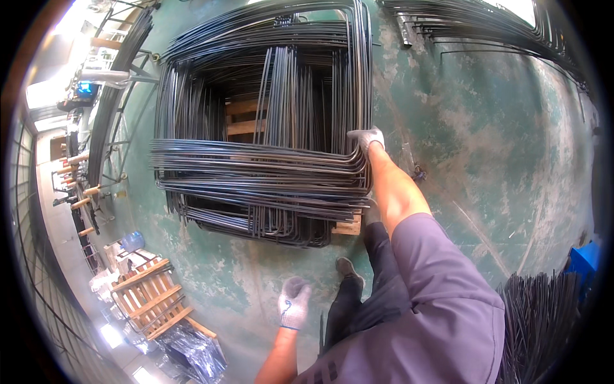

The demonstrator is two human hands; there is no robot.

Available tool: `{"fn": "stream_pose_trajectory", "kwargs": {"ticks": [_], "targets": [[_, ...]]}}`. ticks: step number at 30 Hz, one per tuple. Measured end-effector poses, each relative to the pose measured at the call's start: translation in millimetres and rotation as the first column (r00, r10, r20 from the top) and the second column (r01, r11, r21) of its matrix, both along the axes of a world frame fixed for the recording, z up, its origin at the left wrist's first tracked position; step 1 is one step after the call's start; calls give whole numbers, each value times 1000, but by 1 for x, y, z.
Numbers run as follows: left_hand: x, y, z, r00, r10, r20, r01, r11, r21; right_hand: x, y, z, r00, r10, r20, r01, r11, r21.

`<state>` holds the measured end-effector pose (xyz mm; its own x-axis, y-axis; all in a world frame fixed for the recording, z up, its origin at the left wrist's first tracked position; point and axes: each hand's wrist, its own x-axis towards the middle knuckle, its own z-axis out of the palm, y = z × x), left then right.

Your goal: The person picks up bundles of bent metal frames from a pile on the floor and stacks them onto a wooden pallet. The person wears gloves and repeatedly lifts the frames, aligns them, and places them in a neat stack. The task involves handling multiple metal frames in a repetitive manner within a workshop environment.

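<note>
A large stack of dark bent metal rod frames (256, 157), with rounded corners, stands in front of me on a wooden pallet (347, 225). At the stack's right side, my gloved right hand (369, 138) is closed over the rods near a corner. Its fingertips point left across the metal, and how many rods it grips is hidden. My left hand (294, 299), in a white knit glove, hangs low over the floor, apart from the stack. Its fingers are curled in, and nothing shows in them.
More bent dark rods (492, 29) lie at the far right. A bundle of thin dark rods (540, 320) stands at the lower right near a blue container (583, 259). Wooden pallets (153, 297) and plastic wrap (192, 352) are at the lower left. A rack of long rods (118, 83) runs along the left.
</note>
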<state>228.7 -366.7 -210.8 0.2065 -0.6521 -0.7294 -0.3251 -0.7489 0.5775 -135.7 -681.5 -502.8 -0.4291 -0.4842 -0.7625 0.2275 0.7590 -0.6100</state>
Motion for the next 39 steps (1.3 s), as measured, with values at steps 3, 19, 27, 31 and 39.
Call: {"fn": "stream_pose_trajectory", "kwargs": {"ticks": [3, 19, 27, 31, 39], "targets": [[-34, -41, -1, 993, -122, -2, 122, 991, 63, -26, 12, -52, 735, -28, 678, 206, 961, -184], [-118, -210, -10, 949, -281, -147, 232, 931, -282, -13, 25, 73, 775, -80, 627, 296, 923, -247], [-188, -327, 17, 852, -315, -417, 327, 944, -44, 51, 106, 210, 885, -52, 462, 232, 910, -342], [-231, -342, -10, 559, -186, -808, 440, 892, 99, 89, 148, 298, 938, -10, 347, 163, 895, -414], [-219, -255, 136, 653, -433, -621, 521, 852, -46, 186, 245, 386, 908, -75, 411, 308, 785, -538]]}}
